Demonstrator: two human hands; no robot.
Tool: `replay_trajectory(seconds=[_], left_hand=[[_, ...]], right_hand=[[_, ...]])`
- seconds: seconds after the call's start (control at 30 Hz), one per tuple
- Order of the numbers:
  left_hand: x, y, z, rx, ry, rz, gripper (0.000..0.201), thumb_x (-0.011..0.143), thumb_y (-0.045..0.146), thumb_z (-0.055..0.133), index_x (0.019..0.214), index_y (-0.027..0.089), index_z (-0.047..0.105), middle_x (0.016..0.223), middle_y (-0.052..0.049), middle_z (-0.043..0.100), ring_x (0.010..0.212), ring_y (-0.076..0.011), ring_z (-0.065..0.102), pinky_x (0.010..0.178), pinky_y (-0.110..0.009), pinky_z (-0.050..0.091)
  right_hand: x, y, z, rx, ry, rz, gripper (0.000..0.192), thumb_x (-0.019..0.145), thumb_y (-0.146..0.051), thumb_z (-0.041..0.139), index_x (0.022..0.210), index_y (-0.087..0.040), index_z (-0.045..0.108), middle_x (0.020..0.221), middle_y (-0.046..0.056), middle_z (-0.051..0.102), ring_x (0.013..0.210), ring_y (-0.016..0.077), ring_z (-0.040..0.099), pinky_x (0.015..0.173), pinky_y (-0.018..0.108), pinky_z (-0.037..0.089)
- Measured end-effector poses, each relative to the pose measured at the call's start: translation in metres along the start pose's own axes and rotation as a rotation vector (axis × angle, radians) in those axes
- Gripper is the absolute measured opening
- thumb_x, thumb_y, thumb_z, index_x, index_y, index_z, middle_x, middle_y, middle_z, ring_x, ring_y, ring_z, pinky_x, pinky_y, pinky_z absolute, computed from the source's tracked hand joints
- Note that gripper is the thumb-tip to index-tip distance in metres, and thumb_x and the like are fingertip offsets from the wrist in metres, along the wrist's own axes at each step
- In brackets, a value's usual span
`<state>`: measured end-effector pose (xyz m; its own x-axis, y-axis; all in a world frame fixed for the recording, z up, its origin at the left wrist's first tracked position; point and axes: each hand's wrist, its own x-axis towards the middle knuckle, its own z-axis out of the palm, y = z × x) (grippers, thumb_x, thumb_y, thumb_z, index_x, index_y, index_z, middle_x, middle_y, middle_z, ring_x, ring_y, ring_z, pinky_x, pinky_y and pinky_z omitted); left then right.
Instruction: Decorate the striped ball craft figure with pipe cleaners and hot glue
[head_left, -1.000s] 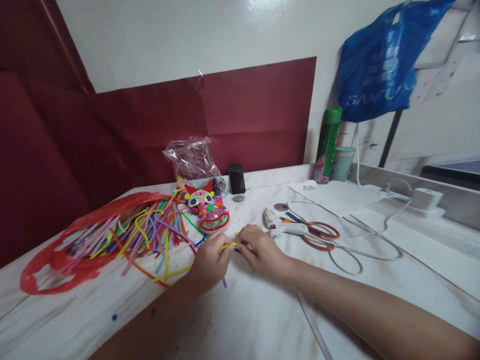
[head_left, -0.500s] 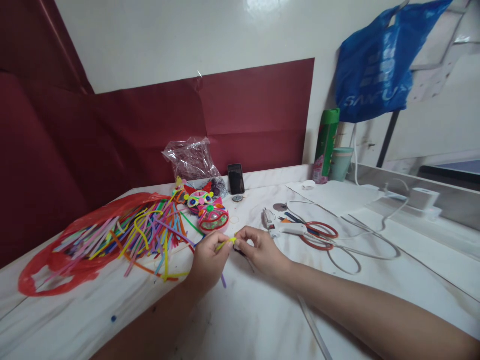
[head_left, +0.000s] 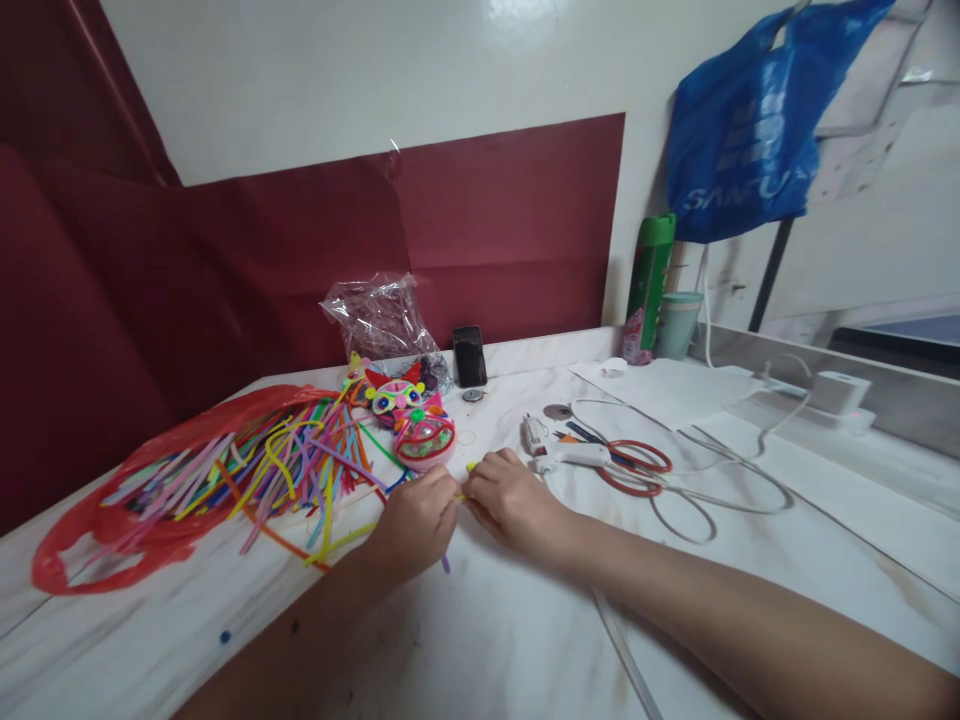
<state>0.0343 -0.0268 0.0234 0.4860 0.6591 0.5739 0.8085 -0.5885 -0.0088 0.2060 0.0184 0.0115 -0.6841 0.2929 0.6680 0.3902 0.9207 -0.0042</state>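
Pinching yellow pipe cleaner [head_left: 459, 494]: left hand [head_left: 415, 522] and right hand [head_left: 513, 502] together, clamped on it; twist tight, keeping it above the desk [head_left: 525, 640].

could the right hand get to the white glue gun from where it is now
Probably yes. The right hand pinches a yellow pipe cleaner with the left hand, and only bare white marble tabletop lies between it and the white glue gun.

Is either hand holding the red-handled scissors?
No. The scissors lie on the table beside the glue gun, while both hands pinch a yellow pipe cleaner.
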Motion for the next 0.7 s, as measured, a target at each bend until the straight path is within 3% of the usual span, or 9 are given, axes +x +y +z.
replay_trajectory(seconds=[0.17,0.4,0.6,0.7], left_hand=[[0.001,0.002,-0.002,-0.145,0.023,-0.091,0.018,0.081,0.012,0.040,0.068,0.018,0.051,0.068,-0.003,0.053,0.066,-0.0143,0.054,0.060,-0.025,0.041],[0.007,0.009,-0.007,-0.416,0.140,-0.344,0.013,0.078,0.018,0.050,0.065,0.017,0.054,0.066,0.000,0.054,0.066,-0.0129,0.053,0.060,-0.023,0.041],[0.009,0.015,-0.004,-0.726,0.188,-0.617,0.013,0.074,0.029,0.054,0.069,0.018,0.055,0.058,0.003,0.050,0.053,-0.0101,0.047,0.049,-0.021,0.037],[0.008,0.015,-0.002,-0.711,0.232,-0.617,0.013,0.073,0.029,0.054,0.067,0.017,0.055,0.059,0.003,0.052,0.055,-0.0106,0.048,0.052,-0.021,0.038]], right_hand=[[0.001,0.000,-0.001,0.117,0.033,0.049,0.016,0.083,-0.013,0.047,0.068,-0.018,0.052,0.067,0.004,0.056,0.068,0.0177,0.048,0.068,0.031,0.033],[0.006,-0.003,-0.008,0.403,0.146,0.201,0.016,0.080,-0.012,0.050,0.065,-0.019,0.050,0.064,0.002,0.056,0.067,0.0162,0.051,0.068,0.030,0.037],[0.008,-0.008,-0.007,0.742,0.172,0.496,0.012,0.079,-0.018,0.053,0.067,-0.018,0.055,0.065,0.000,0.057,0.062,0.0126,0.052,0.059,0.024,0.040],[0.007,-0.008,-0.002,0.868,0.140,0.597,0.015,0.080,-0.025,0.055,0.068,-0.017,0.057,0.061,-0.002,0.057,0.057,0.0109,0.051,0.056,0.022,0.040]])
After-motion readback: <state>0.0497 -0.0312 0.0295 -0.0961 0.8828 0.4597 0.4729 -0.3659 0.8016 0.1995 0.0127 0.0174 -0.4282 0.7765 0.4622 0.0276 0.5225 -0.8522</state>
